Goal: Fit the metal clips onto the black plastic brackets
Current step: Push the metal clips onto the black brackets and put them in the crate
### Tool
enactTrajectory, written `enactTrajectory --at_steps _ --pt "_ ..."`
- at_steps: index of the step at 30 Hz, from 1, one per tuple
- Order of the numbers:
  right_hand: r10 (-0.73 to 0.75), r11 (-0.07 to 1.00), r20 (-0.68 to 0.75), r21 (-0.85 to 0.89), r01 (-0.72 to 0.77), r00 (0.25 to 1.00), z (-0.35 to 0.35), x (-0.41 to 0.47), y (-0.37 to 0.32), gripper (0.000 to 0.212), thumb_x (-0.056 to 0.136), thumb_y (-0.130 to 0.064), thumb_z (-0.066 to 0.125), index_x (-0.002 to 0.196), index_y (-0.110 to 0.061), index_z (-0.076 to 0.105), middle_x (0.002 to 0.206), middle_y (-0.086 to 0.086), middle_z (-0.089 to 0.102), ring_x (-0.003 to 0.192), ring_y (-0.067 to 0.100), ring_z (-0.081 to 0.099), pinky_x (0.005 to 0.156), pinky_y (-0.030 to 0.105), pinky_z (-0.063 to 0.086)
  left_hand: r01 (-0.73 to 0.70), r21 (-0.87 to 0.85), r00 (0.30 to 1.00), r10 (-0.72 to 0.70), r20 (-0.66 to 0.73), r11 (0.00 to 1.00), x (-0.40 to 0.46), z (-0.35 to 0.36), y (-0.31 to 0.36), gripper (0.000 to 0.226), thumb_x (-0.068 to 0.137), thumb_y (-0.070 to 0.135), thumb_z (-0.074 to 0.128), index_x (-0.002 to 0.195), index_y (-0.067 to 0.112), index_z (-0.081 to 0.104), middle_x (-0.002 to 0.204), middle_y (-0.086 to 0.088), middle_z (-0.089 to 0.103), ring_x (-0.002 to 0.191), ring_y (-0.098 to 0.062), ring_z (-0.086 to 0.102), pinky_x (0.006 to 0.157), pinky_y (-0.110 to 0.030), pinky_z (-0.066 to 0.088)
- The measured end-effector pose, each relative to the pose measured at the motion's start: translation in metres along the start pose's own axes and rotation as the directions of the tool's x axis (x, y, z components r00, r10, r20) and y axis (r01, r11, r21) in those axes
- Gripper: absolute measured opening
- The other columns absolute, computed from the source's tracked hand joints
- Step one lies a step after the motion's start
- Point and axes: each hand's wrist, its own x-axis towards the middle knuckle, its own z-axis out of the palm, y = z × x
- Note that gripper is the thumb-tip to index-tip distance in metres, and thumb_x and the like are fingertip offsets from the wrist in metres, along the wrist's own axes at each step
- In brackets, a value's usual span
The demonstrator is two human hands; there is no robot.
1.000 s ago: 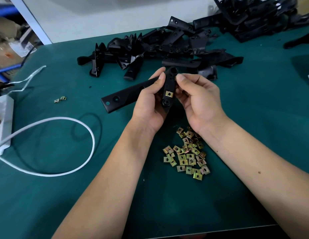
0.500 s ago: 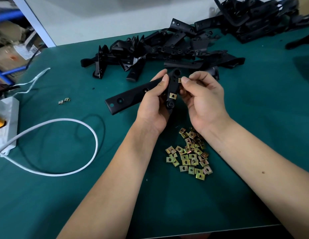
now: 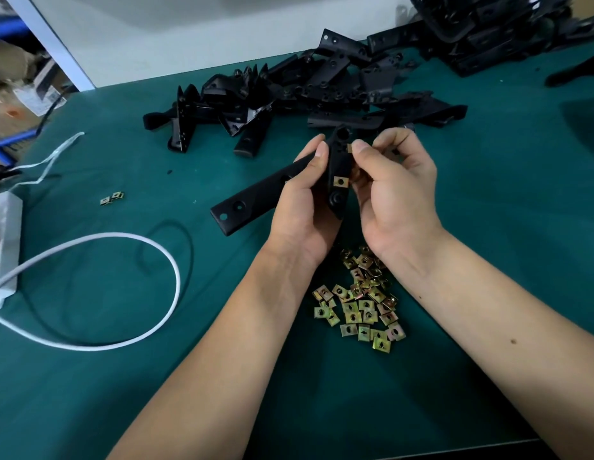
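From the head camera, your left hand [image 3: 304, 207] gripped a black bracket [image 3: 338, 167] above the green bench [image 3: 488, 227], its fingers curled round the piece where its two arms met, the thumb lying along the upright arm. The bracket's longer arm [image 3: 252, 202] ran out to the left and down toward the bench, showing two holes near its end. One brass-coloured clip [image 3: 340, 181] already sat on the upright arm, just above a round hole. Your right hand [image 3: 397, 190] had its fingers bent, and between thumb and forefinger it pinched a second clip [image 3: 349, 148] against the right edge of the upright arm, near the top. Below your wrists a loose heap of clips [image 3: 360, 302] lay on the bench, partly hidden by your right wrist. Behind your hands a pile of black brackets [image 3: 305, 91] spread across the bench, with another stack [image 3: 494, 31] at the far right corner. Two stray clips [image 3: 111, 198] lay well apart to the left, near a looped white cable [image 3: 136, 327] and a white box [image 3: 3, 240] at the edge.
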Motion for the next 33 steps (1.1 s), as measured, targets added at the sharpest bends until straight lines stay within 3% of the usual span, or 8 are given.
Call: enactTrajectory --at_steps 4,10,12,14,15,22,27,33 --pt "0.057 0.997 0.200 -0.066 -0.045 0.978 -0.007 0.010 -0.002 0.027 0.095 0.010 0.060 0.085 -0.015 0.055 0.077 0.000 0.057 0.075 0.014 0.058 0.070 0.026 0.050 0.003 0.022 1.000 -0.004 0.012 1.000 0.000 -0.005 0.015 0.024 0.097 0.015 0.062 0.121 0.018 0.066 0.102 -0.009 0.075 0.086 -0.020 0.073 0.080 -0.031 0.058" --pt "0.232 0.967 0.379 0.005 -0.253 0.896 -0.014 0.020 -0.001 0.020 0.095 0.006 0.058 0.105 -0.007 0.068 0.092 0.009 0.067 0.075 0.014 0.062 0.070 0.022 0.053 0.007 -0.015 1.000 -0.007 0.006 1.000 -0.003 -0.009 0.025 0.031 0.085 0.013 0.066 0.116 0.017 0.069 0.097 -0.009 0.074 0.078 -0.019 0.071 0.078 -0.032 0.059" --pt "0.169 0.980 0.348 -0.163 -0.118 0.922 -0.018 0.025 0.002 0.024 0.096 0.006 0.061 0.114 -0.007 0.070 0.095 0.012 0.067 0.077 0.013 0.064 0.072 0.023 0.053 -0.019 -0.012 0.998 0.018 -0.054 1.000 -0.003 -0.008 0.024 0.026 0.089 0.010 0.064 0.113 0.018 0.070 0.094 -0.008 0.075 0.075 -0.019 0.072 0.071 -0.032 0.060" --pt "0.018 0.874 0.283 -0.470 0.123 0.959 -0.022 0.028 0.006 0.026 0.097 0.003 0.064 0.119 -0.009 0.072 0.093 0.010 0.071 0.078 0.011 0.068 0.072 0.021 0.053 -0.096 0.035 0.985 0.100 -0.142 0.995 -0.001 -0.010 0.025 0.020 0.098 0.009 0.060 0.110 0.021 0.070 0.083 -0.003 0.076 0.066 -0.015 0.072 0.061 -0.026 0.058" --pt "-0.030 0.826 0.270 -0.535 0.176 0.962 -0.023 0.029 0.007 0.025 0.098 0.001 0.064 0.119 -0.010 0.073 0.092 0.007 0.074 0.078 0.010 0.069 0.073 0.020 0.053 -0.132 0.064 0.975 0.141 -0.169 0.989 0.000 -0.011 0.027 0.019 0.101 0.010 0.058 0.109 0.022 0.070 0.079 0.000 0.075 0.062 -0.012 0.071 0.057 -0.023 0.056" --pt "0.068 0.950 0.239 -0.311 0.010 0.969 -0.024 0.026 0.009 0.013 0.096 -0.001 0.067 0.099 -0.008 0.077 0.087 0.002 0.076 0.084 0.015 0.071 0.079 0.026 0.057 -0.124 0.106 0.981 0.138 -0.137 0.987 0.000 -0.017 0.033 0.018 0.101 0.012 0.059 0.111 0.021 0.071 0.080 0.002 0.075 0.064 -0.009 0.070 0.058 -0.021 0.055" --pt "0.128 0.967 0.253 -0.247 -0.063 0.959 -0.021 0.021 0.006 0.011 0.093 -0.003 0.071 0.094 -0.011 0.079 0.086 0.004 0.076 0.077 0.011 0.067 0.072 0.022 0.055 -0.089 0.128 0.991 0.102 -0.093 0.988 -0.001 -0.017 0.033 0.021 0.102 0.011 0.056 0.116 0.019 0.069 0.086 -0.003 0.077 0.068 -0.012 0.073 0.059 -0.023 0.056" --pt "0.115 0.966 0.270 -0.254 -0.045 0.956 -0.020 0.021 0.005 0.012 0.090 -0.002 0.074 0.087 -0.012 0.081 0.082 0.006 0.075 0.075 0.013 0.067 0.071 0.023 0.055 -0.074 0.169 0.992 0.090 -0.087 0.983 -0.002 -0.014 0.034 0.022 0.102 0.011 0.055 0.117 0.019 0.069 0.088 -0.003 0.077 0.069 -0.011 0.072 0.060 -0.022 0.056"
